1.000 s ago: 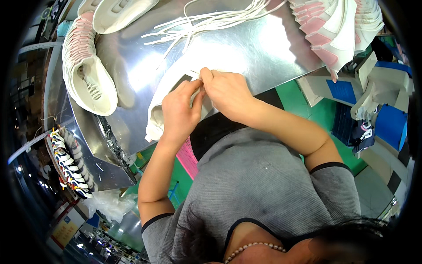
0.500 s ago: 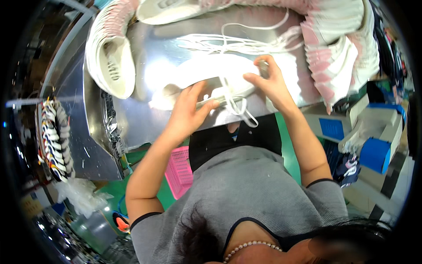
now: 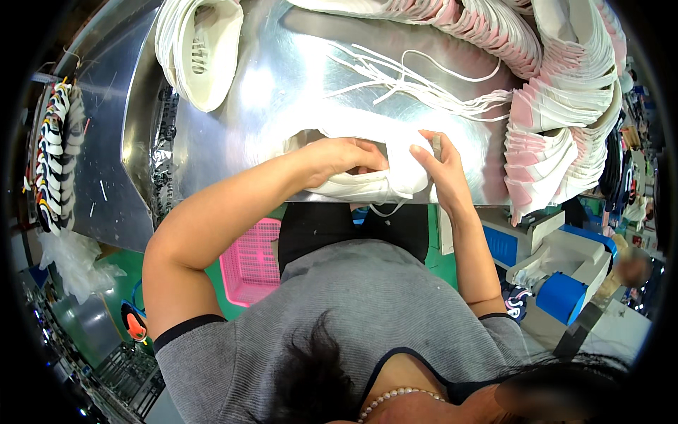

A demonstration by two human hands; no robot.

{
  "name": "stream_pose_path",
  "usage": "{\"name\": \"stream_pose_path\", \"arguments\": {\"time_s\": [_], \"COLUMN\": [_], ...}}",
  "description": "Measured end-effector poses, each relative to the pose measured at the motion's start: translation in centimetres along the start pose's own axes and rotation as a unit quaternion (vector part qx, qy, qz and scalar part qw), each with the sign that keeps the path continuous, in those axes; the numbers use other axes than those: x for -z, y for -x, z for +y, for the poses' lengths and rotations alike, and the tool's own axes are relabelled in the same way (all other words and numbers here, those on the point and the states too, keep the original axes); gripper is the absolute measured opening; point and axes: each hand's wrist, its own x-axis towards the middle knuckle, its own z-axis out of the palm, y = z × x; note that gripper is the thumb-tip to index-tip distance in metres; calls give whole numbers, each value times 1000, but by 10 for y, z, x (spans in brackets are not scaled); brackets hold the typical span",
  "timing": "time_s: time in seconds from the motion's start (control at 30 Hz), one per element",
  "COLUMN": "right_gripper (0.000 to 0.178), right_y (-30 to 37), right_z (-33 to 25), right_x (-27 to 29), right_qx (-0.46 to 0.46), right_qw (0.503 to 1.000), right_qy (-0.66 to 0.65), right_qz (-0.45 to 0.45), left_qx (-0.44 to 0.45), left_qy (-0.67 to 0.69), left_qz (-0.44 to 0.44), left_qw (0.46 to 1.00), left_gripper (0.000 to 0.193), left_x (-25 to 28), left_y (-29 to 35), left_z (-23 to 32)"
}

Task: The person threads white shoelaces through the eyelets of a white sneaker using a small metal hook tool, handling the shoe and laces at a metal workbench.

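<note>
A white shoe upper [image 3: 357,127] lies by the near edge of the metal table, its details washed out by glare. My left hand [image 3: 342,157] reaches into its opening with curled fingers, gripping it; some fingertips are hidden inside. At the right end of the upper is my right hand [image 3: 448,169], its thumb against the white material. Between that thumb and the fingers sits a small greyish piece [image 3: 436,146], too small to name. A white lace [image 3: 387,210] hangs in a loop from the near side of the upper.
Loose white laces [image 3: 424,88] lie on the metal table [image 3: 282,78] beyond the upper. Stacked white-and-pink uppers [image 3: 544,162] curve along the right and far side. More white uppers [image 3: 212,63] stand at the far left. A pink basket [image 3: 251,261] is below the table.
My left hand has moved right and its fingers have gone into the upper's opening. The right hand has shifted down and right, against the upper's end. The whole view has shifted.
</note>
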Motion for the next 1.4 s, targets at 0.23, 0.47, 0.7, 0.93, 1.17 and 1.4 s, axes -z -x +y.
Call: {"name": "stream_pose_path", "arguments": {"time_s": [0.23,0.47,0.7,0.93,1.17,1.4], "right_gripper": [42,41,44,45,45,42], "right_y": [4,15,22,7,6,5], "right_z": [13,11,20,47,45,43], "right_x": [9,6,6,-11,-10,-8], "right_qx": [-54,-83,-73,93,83,14], "right_qw": [994,996,995,980,985,990], "right_qy": [-94,-23,-59,-152,-150,-122], "right_qz": [5,-26,-40,91,21,-62], "left_qx": [-166,-140,-169,-305,-127,-157], "left_qy": [-158,-60,-88,-526,-202,-139], "left_qz": [186,181,203,391,295,293], "left_qw": [955,972,960,691,925,933], "left_gripper": [22,16,12,9,12,13], "left_x": [-12,-26,-32,-12,-27,-38], "left_y": [7,9,2,35,34,19], "left_z": [3,4,-7,2,6,12]}}
